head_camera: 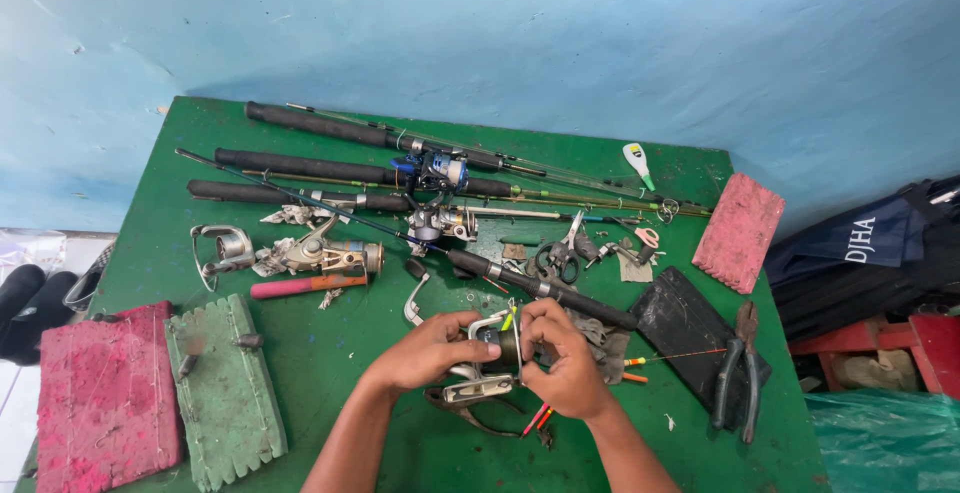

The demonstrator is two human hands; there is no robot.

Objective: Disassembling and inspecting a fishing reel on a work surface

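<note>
Both my hands meet over a silver fishing reel near the front middle of the green table. My left hand grips the reel's left side, thumb on top. From the right, my right hand pinches the reel's dark spool. A black rod handle lies just beyond my hands. Thin red and yellow floats poke out beneath my right hand.
Several fishing rods with reels lie across the back. A dismantled reel, a loose spool, scissors and pliers on a black case. Pink and green foam blocks at left, another pink one at right.
</note>
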